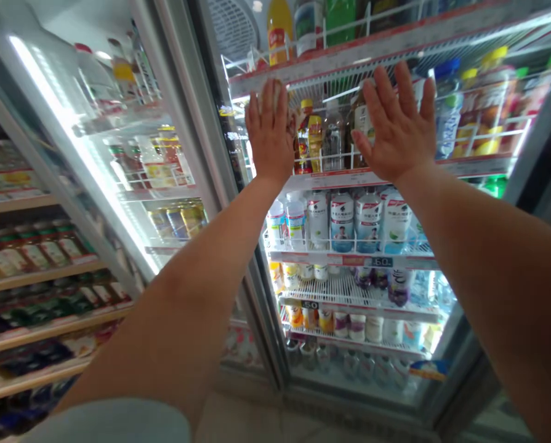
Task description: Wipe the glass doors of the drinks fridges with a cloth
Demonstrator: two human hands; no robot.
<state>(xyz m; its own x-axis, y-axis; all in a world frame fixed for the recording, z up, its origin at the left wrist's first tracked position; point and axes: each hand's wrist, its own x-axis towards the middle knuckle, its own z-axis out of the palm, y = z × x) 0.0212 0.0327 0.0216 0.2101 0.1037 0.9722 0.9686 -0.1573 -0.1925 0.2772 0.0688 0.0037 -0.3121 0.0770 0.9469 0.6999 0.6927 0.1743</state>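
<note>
Both arms reach forward to a glass-fronted drinks fridge. My left hand (271, 136) is raised with fingers stretched upward, in front of the second shelf; part of it seems mirrored in the glass beside it. My right hand (398, 126) is spread wide at the same height, palm toward the fridge. Neither holds anything. I cannot tell whether the palms touch the glass. Between the hands stand a yellow-labelled bottle (314, 136) and a clear bottle (333, 138). Right of my right hand is a blue-capped bottle (448, 117).
Lower shelves hold white-labelled bottles (342, 218) and small bottles. A metal door frame (201, 111) separates this fridge from another lit fridge (150, 160) on the left. Wooden shelves (39, 274) with packed jars stand at far left. A tiled floor (242, 418) lies below.
</note>
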